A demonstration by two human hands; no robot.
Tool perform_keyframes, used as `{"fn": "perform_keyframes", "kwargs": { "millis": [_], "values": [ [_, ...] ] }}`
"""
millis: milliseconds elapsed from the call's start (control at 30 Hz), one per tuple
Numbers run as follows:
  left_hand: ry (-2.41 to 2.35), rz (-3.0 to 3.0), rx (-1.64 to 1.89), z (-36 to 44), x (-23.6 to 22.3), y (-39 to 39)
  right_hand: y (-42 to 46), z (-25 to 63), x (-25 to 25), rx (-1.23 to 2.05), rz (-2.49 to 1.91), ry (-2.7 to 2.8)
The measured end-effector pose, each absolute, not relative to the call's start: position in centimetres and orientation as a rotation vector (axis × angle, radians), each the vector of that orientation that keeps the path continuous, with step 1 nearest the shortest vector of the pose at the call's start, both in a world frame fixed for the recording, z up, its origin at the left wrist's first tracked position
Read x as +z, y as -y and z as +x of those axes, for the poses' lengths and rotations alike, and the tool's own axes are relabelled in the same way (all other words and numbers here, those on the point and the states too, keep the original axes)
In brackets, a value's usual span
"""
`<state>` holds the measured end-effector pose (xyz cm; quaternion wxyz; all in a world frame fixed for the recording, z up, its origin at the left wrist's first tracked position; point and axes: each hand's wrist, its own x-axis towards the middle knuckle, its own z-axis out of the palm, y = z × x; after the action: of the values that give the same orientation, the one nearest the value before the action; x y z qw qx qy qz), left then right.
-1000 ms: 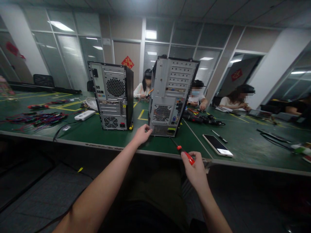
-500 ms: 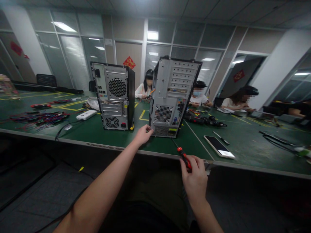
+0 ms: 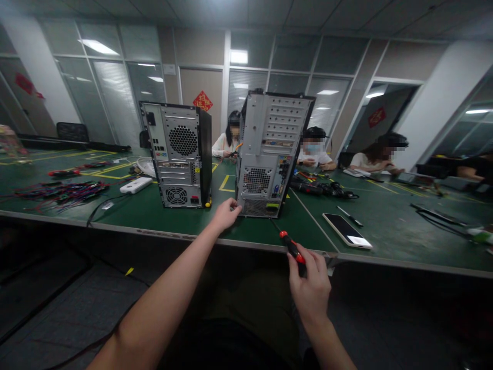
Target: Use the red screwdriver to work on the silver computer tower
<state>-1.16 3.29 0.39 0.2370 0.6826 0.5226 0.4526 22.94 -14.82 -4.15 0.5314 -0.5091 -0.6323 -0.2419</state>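
Observation:
A tall grey computer tower (image 3: pixel 262 154) stands upright on the green table, its back panel facing me. My left hand (image 3: pixel 225 215) is closed at the tower's lower left corner, thumb and fingers against the edge; some fingertips are hidden. A red and black screwdriver (image 3: pixel 291 247) is held by its handle in my right hand (image 3: pixel 311 275), near the table's front edge. Its thin shaft points up and left, the tip at the tower's bottom edge, right of its middle. A second, shorter computer tower (image 3: pixel 182 159) stands to the left.
Right of the tower lie a phone (image 3: pixel 346 231), a pen (image 3: pixel 349 216) and black cables (image 3: pixel 339 190). Bundled coloured wires (image 3: pixel 61 192) and a white power strip (image 3: pixel 136 185) lie on the left. Several people sit across the green table (image 3: pixel 192 221).
My right hand has shifted its grip on the screwdriver handle, which has turned in the fingers. The screwdriver tip stays at the tower's bottom edge. My left hand keeps its place.

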Motion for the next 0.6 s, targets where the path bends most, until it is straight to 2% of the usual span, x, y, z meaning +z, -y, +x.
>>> {"fn": "perform_keyframes", "kwargs": {
  "millis": [600],
  "values": [
    [-1.424, 1.878, 1.231, -1.06, 0.58, -3.13, 14.77, 23.15, -4.35, -0.554, -1.253, 1.471]
  ]
}}
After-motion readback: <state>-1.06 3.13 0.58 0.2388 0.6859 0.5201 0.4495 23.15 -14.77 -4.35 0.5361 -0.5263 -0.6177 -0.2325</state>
